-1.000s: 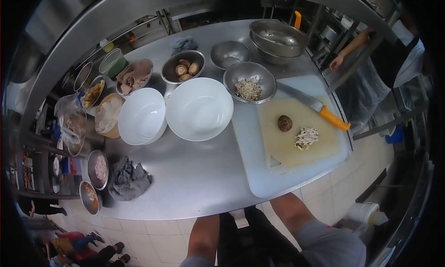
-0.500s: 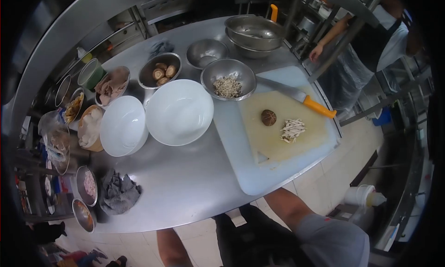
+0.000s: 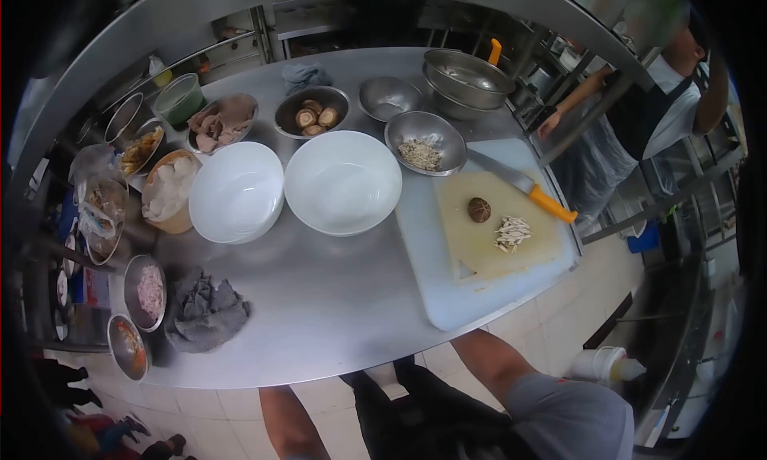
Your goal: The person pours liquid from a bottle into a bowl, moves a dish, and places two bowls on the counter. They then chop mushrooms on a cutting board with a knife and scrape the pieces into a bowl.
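Note:
Neither of my hands shows: both forearms reach the front edge of the steel table and disappear beneath it. Nearest my right forearm is a white cutting board (image 3: 431,300) with a yellowish board (image 3: 527,270) lying on top. One whole brown mushroom (image 3: 478,210) rests there beside a small pile of pale sliced mushroom (image 3: 513,234). Behind them a knife (image 3: 551,204) with an orange handle lies across the boards. A steel bowl of chopped pieces (image 3: 420,153) touches the board's far left corner. Two large white bowls (image 3: 343,184) stand side by side left of it.
A crumpled grey cloth (image 3: 206,316) lies at front left by two small steel bowls (image 3: 146,294). Farther back are a bowl of mushroom caps (image 3: 311,116), a bowl of sliced meat (image 3: 224,124) and stacked steel bowls (image 3: 467,80). A co-worker (image 3: 639,116) stands beyond the right edge.
My view has turned slightly, so the bowls and boards appear farther right. The items on the table keep their places. More of the co-worker shows, with one arm raised.

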### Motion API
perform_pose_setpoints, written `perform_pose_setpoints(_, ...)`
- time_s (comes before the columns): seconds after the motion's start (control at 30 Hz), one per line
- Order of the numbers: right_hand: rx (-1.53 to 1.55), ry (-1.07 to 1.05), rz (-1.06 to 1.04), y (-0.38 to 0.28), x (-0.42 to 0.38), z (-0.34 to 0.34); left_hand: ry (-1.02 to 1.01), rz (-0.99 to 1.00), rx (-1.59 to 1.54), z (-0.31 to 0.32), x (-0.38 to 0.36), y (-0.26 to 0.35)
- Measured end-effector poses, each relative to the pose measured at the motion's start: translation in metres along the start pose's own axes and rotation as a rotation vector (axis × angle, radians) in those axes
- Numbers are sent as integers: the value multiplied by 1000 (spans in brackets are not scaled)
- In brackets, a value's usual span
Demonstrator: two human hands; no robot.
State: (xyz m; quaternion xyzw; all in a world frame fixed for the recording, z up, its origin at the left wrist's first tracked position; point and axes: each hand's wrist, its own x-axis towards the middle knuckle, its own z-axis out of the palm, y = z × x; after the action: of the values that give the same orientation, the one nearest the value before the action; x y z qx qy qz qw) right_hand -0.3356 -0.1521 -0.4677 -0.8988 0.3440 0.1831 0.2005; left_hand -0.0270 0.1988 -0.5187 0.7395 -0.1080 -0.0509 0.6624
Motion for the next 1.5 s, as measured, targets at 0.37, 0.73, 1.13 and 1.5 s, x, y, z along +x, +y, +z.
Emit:
perform_pose_setpoints(0.37,-5,-51,-48,-33,1,1,185,-100,-77,-59,22,9)
perform_pose_setpoints(0.73,69,-36,-129,-66,-7,-9,-22,-522,278,-147,-9,124)
perform_pose_setpoints(1.13,581,-505,191,49,-94,29,-197,-522,26,-175,-57,368)
perform_pose_setpoints(1.5,1108,-82,497,12,-104,7,-545,-312,-259,212,298,409)
